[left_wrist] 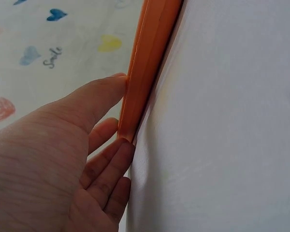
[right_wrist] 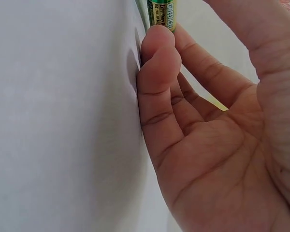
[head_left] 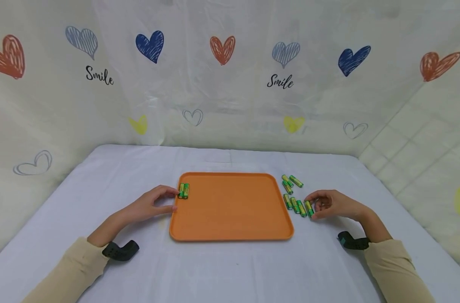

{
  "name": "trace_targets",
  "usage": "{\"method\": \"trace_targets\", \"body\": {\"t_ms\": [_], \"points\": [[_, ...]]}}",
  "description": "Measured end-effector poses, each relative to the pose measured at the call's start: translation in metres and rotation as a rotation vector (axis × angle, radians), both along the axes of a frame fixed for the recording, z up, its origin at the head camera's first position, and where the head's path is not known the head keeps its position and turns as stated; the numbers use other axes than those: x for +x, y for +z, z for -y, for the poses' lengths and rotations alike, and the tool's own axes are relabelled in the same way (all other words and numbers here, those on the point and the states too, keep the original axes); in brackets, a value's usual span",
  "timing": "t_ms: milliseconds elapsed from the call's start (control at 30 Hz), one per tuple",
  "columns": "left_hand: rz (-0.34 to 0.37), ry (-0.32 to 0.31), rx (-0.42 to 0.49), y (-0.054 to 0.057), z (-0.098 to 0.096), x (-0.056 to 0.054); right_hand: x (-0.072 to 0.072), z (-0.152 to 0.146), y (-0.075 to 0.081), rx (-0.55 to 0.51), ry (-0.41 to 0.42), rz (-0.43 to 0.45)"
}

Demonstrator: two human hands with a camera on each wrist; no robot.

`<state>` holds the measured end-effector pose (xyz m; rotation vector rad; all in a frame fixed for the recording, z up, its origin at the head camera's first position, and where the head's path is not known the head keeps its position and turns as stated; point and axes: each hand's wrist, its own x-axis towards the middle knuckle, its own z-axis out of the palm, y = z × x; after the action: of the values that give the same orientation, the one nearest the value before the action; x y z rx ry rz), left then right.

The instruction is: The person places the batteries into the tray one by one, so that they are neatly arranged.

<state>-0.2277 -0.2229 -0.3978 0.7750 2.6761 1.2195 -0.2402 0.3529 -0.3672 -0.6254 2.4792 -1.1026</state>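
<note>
1. Right hand (head_left: 328, 203): thumb and finger pinch one green-and-yellow battery (head_left: 309, 208), at its ends, at the outer end of a row right of the tray. Right wrist view: battery just past the fingertips, lettering partly legible, starts "GREENCE".
2. Left hand (head_left: 155, 203): fingers relaxed, nothing grasped; fingertips and thumb touch the left edge of the orange tray (head_left: 233, 206). Left wrist view: same contact, against the tray's outer side.
3. Two batteries (head_left: 184, 191) on the tray, side by side, near upper left corner, right by the left hand's fingertips.
4. Three batteries (head_left: 295, 205) lie in a slanted row on the surface (head_left: 230, 269), between tray's right edge and the pinched one. Whether the nearest touches the tray, can't tell.
5. Three more batteries (head_left: 296, 181) further back, loose cluster at odd angles, just beside tray's upper right corner.
6. Tray flat, roughly centered on the surface, white cloth over it.
7. Beige sleeves (head_left: 398, 269) on both arms, black device (head_left: 120, 251) at each wrist.
8. Behind: pale backdrop (head_left: 248, 97), red, blue and yellow hearts, outlined hearts, "Smile" printed twice.
</note>
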Motion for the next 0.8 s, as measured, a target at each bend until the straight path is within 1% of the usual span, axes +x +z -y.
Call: {"method": "trace_targets", "body": {"t_ms": [133,433,600,800], "points": [[0.0,0.002,-0.002,0.001,0.0007,0.0013,-0.0025,-0.0009,-0.0035,0.003,0.004,-0.015],[0.007,0.004,0.0,-0.0016,0.0016,0.0004,-0.0023,-0.0001,0.0,-0.025,-0.021,0.002],[0.008,0.006,0.001,-0.0002,0.0016,-0.0006,-0.0039,0.0026,0.0003,-0.033,-0.018,-0.04],[0.002,-0.011,0.002,0.0005,0.0015,-0.0028,-0.0029,0.0081,0.0053,-0.041,-0.05,-0.059]]}}
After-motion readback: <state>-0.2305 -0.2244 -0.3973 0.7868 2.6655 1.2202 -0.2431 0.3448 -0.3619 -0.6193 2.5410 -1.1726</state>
